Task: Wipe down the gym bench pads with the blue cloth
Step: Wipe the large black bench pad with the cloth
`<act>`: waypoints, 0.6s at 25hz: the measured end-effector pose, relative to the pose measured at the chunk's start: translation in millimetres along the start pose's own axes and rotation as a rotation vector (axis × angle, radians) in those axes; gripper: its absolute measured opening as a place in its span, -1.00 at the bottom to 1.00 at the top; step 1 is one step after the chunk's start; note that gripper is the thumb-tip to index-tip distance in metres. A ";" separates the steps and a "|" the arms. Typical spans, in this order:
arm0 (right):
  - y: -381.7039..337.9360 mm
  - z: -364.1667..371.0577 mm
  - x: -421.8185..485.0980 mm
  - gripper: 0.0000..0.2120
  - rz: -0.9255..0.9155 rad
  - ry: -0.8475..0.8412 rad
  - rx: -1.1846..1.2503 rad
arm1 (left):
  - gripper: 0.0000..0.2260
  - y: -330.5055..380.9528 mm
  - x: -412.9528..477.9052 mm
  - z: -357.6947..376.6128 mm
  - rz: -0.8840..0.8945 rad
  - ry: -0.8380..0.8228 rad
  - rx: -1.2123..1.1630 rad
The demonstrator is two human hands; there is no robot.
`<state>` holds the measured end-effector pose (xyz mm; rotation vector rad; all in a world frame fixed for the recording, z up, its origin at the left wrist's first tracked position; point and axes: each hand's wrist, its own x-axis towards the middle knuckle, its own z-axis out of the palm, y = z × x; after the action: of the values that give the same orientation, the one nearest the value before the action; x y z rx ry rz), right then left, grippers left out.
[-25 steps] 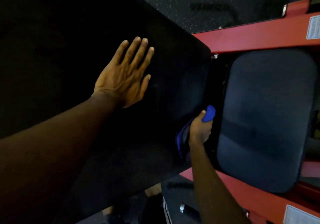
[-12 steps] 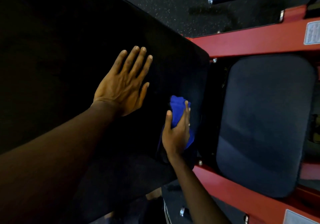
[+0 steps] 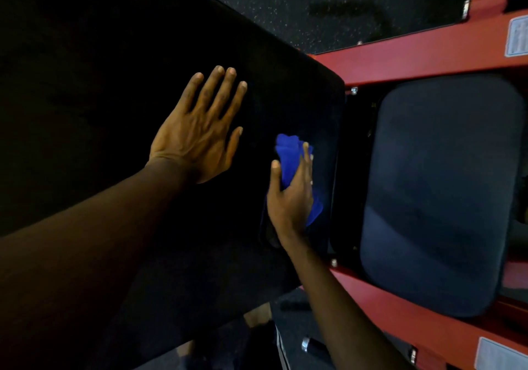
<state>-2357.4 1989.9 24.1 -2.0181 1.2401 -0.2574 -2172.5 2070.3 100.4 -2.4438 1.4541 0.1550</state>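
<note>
On the back pad (image 3: pixel 114 69), near its lower edge: the blue cloth (image 3: pixel 288 155) is now sitting on the pad face, up from the gap beside the seat pad (image 3: pixel 440 192).
Task meaning: wiping is probably shifting onto the big pad.
Right hand (image 3: pixel 291 198): is holding the bunched cloth between thumb and fingers, pressing it down.
Left hand (image 3: pixel 197 129): is lying flat, fingers straight, bracing the pad.

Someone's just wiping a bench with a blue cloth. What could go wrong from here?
1. The right hand holds the blue cloth near the large pad's edge; a long stroke might slip into the dark gap, where bolts show.
2. The cloth is bunched, so passes may leave streaks.
3. The left hand lies flat on the pad, a spot that might get missed.
</note>
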 end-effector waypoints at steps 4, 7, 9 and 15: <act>8.6 -1.4 48.6 -0.39 0.274 0.109 0.009 | -0.36 0.0 -0.9 4.7 0.003 0.027 0.021; -1.8 3.7 52.4 -0.36 0.361 0.129 0.012 | -0.36 -1.8 -1.9 7.3 0.004 0.029 0.040; -10.5 8.3 25.6 -0.37 0.248 0.116 0.014 | -0.36 -3.2 -0.1 8.4 0.008 0.051 0.012; -23.3 -13.5 1.4 -0.41 0.131 0.022 0.100 | -0.36 -2.1 0.6 6.2 0.021 0.052 0.014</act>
<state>-2347.7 1988.2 49.1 -1.8458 1.3400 -0.2730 -2170.0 2072.7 94.8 -2.4396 1.4978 0.0863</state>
